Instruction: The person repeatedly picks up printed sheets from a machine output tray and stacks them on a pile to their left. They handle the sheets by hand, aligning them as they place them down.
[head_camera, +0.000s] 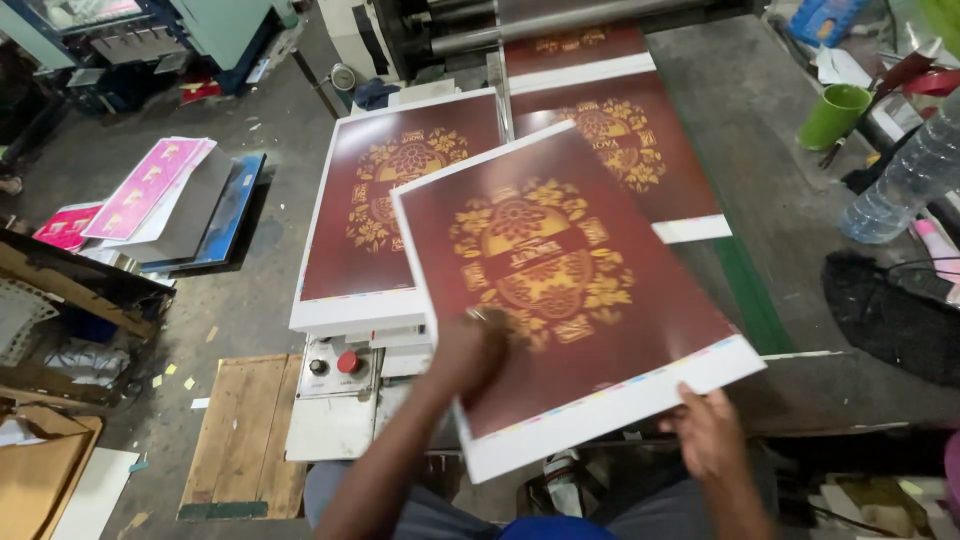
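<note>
I hold a large printed sheet, dark maroon with a gold floral emblem and a white border. My left hand lies flat on its near left part, fingers pressing on the print. My right hand grips its near white edge from below. The sheet hovers tilted over a stack of like sheets on the left. Another such print lies on the machine table beyond it.
Rollers of a machine stand at the back. A green cup and a clear plastic bottle sit at the right, with a black cloth. A control box with a red button is below the stack. Pink prints lie on the floor.
</note>
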